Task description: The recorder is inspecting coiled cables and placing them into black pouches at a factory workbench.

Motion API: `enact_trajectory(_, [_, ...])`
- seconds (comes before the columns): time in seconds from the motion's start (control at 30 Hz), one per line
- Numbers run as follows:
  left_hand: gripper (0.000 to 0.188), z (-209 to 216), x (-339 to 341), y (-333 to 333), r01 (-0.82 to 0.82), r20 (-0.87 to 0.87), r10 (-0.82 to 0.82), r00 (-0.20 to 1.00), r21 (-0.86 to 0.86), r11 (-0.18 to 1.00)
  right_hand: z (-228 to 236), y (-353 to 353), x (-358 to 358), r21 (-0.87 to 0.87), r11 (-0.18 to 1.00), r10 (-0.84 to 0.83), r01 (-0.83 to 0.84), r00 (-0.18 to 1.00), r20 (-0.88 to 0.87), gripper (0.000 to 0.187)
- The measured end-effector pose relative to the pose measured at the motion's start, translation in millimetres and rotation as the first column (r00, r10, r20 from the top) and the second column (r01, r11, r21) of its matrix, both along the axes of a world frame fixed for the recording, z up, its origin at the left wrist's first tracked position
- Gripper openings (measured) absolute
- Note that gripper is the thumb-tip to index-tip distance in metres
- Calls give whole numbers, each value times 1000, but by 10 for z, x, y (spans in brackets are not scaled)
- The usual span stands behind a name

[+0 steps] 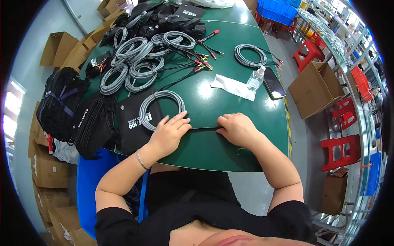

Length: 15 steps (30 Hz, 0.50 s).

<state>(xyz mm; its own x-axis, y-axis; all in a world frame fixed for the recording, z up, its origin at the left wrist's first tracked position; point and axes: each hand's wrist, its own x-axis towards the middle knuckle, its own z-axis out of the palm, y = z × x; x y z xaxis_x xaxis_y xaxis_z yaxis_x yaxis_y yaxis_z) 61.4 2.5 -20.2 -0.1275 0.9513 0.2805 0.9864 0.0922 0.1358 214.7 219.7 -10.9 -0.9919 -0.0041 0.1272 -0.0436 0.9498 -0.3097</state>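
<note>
A coil of grey braided cable [144, 107] lies partly over a black printed pouch [123, 131] at the table's near edge. My left hand [169, 133] rests on the coil's right side, its fingers stretched out and a little apart. From there a thin black cable lead [204, 128] runs straight across to my right hand [237, 128]. The right fingers are closed around that lead, and its tip is hidden under them. More grey cable coils [133, 50] with red and gold plugs [203, 63] are heaped beyond my left hand.
A single coil [249, 55] lies far right, near a white paper strip [236, 87], a clear spray bottle [256, 78] and a phone [273, 83]. Black pouches [61, 102] are stacked at left. A blue bin [88, 192] stands below the table; cartons [316, 88] and red stools [342, 151] are at right.
</note>
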Motion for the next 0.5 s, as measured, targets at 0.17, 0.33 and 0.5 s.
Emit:
enact_trajectory(0.17, [26,183,231,223,-197,-130,180,975,-133,971,-24,-118,-27,-167,985,20,-44,989,-145,15])
enact_trajectory(0.33, [17,333,154,671,36,758,15,652,-51,998,156,-52,-66,-101,994,-3,-41,916,-401,16])
enact_trajectory(0.5, [14,78,129,680,64,766,-122,631,104,992,94,100,-57,20,993,114,-120,865,-489,21])
